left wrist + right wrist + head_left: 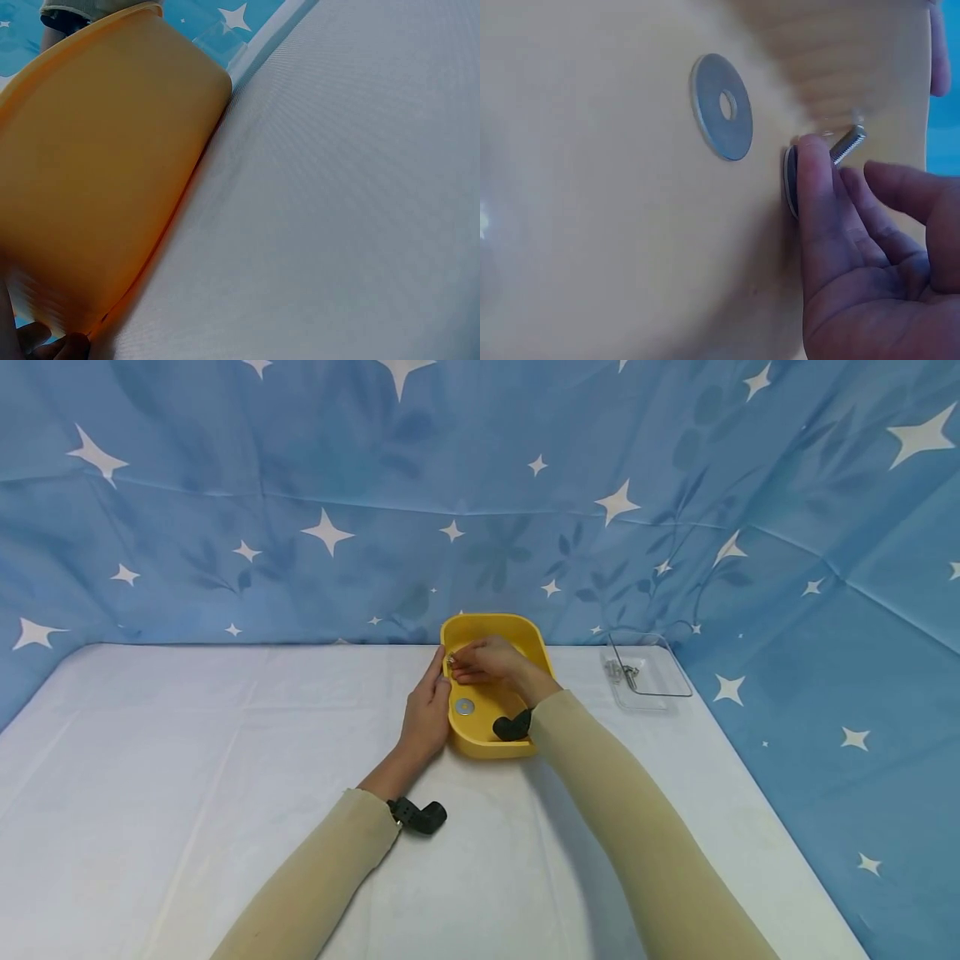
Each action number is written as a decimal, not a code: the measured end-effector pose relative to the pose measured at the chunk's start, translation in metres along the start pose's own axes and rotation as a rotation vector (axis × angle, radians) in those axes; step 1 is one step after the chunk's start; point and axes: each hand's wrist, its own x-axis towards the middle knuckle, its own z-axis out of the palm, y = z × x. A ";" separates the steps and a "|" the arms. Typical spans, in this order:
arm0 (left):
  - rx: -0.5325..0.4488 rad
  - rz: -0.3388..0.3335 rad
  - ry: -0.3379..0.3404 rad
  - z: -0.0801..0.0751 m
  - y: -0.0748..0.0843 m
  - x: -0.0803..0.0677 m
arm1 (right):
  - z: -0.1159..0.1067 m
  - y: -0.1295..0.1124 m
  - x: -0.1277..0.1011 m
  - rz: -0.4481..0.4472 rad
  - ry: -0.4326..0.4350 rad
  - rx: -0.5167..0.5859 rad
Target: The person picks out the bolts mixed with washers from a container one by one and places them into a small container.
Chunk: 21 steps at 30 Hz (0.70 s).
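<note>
The yellow bin (pixel 495 748) stands at the back middle of the white table. My left hand (pixel 427 714) holds it by its left side, fingers along the outer wall; in the left wrist view some fingers (pixel 56 345) show low beside it. My right hand (pixel 489 658) reaches inside to the left wall, around a small metal bolt (pixel 451 661). In the right wrist view the bolt's threaded end (pixel 850 144) juts out beside the forefinger, and the thumb stands apart. A washer (pixel 790 180) shows partly behind the forefinger. Another flat washer (pixel 735 120) lies on the bin floor.
A clear plastic box (pixel 652 681) stands right of the bin, with a few small metal and clear pieces at its left. Behind the table hangs a blue curtain (pixel 337 585) with white stars. Each wrist carries a black camera (pixel 420 817).
</note>
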 end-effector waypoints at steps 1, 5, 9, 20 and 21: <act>0.002 0.000 0.000 0.000 0.000 0.000 | 0.000 0.000 -0.001 -0.001 0.007 -0.001; 0.007 0.002 0.000 0.002 0.000 0.001 | -0.002 0.000 -0.002 -0.004 0.026 -0.011; 0.019 -0.001 0.005 0.002 0.000 0.001 | -0.003 0.001 0.000 -0.005 0.015 -0.004; 0.005 0.004 0.015 0.000 0.000 -0.001 | -0.001 0.003 0.001 -0.053 -0.034 -0.065; 0.004 0.005 0.013 0.000 0.000 -0.001 | 0.000 0.003 0.001 -0.059 -0.031 -0.073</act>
